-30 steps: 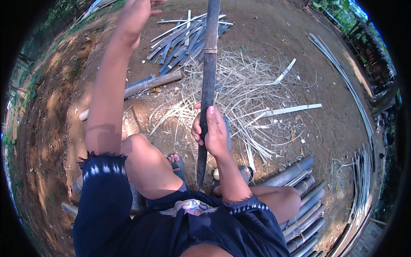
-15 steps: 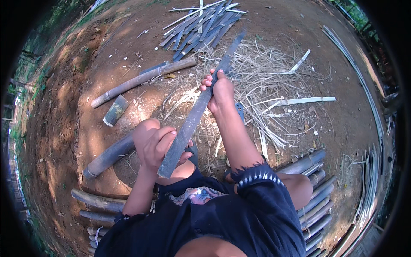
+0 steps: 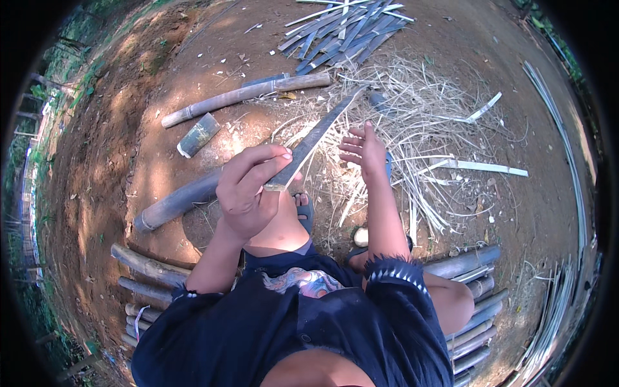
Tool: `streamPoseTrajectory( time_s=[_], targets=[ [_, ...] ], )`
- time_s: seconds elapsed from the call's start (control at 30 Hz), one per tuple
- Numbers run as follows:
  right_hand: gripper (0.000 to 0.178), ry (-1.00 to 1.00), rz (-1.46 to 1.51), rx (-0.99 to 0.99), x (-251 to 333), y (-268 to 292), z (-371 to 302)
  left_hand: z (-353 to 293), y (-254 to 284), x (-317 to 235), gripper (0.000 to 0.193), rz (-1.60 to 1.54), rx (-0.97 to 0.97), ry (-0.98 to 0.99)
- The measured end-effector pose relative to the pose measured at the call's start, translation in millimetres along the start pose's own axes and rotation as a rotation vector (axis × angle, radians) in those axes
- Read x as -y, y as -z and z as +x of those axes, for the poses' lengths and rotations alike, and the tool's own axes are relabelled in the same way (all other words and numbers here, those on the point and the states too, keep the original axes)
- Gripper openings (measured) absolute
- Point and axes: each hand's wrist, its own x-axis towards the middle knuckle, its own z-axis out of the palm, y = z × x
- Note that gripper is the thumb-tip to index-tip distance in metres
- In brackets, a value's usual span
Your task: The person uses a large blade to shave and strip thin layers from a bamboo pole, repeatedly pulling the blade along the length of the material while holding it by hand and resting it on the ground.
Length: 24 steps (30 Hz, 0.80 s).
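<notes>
My left hand [image 3: 248, 190] pinches the near end of a long, dark bamboo strip [image 3: 320, 133] between thumb and fingers. The strip slants away from me, up and to the right, and narrows toward its far tip above the shavings. My right hand [image 3: 363, 152] is off the strip, just to its right, with fingers spread and nothing in them. Partly hidden behind my right wrist is a blue object [image 3: 388, 162], too covered to name. Beneath the strip lies a loose heap of pale bamboo shavings [image 3: 419, 97].
Split bamboo strips [image 3: 351, 32] lie piled at the far side. On the left are a bamboo pole [image 3: 245, 98], a short bamboo piece [image 3: 198, 135] and a thick bamboo length [image 3: 177, 201]. I sit on bamboo poles [image 3: 464, 261]; long thin strips [image 3: 558, 316] lie at the right.
My right hand has let go of the bamboo strip and opened beside it. My left hand has risen and now grips its near end. The view has shifted slightly.
</notes>
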Motion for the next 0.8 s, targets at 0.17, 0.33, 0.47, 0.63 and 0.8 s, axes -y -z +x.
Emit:
streamPoseTrajectory(
  time_s=[0.17, 0.33, 0.47, 0.63, 0.8],
  targets=[
    [0.068, -0.477, -1.311, -0.335, -166.1, 126.4, -16.9, 27.6, 18.5, -5.2, 0.026, 0.078, -0.137, 0.172],
    [0.100, -0.549, -1.332, -0.514, -228.4, 120.9, -55.6, 15.2, 22.6, 1.7, 0.027, 0.112, -0.180, 0.129],
    [0.100, -0.438, -1.259, -0.662, -297.2, 186.9, -23.6, 9.8, 39.2, -0.3, 0.027, 0.122, -0.200, 0.069],
    [0.089, -0.468, -1.162, -0.541, -268.7, 187.8, -6.8, 9.6, 60.4, -2.1, 0.033, 0.083, -0.118, 0.234],
    [0.036, -0.278, -0.474, -0.508, -206.8, 143.4, -22.5, 4.3, 51.4, 9.5, 0.035, 0.023, -0.247, 0.265]
  ],
)
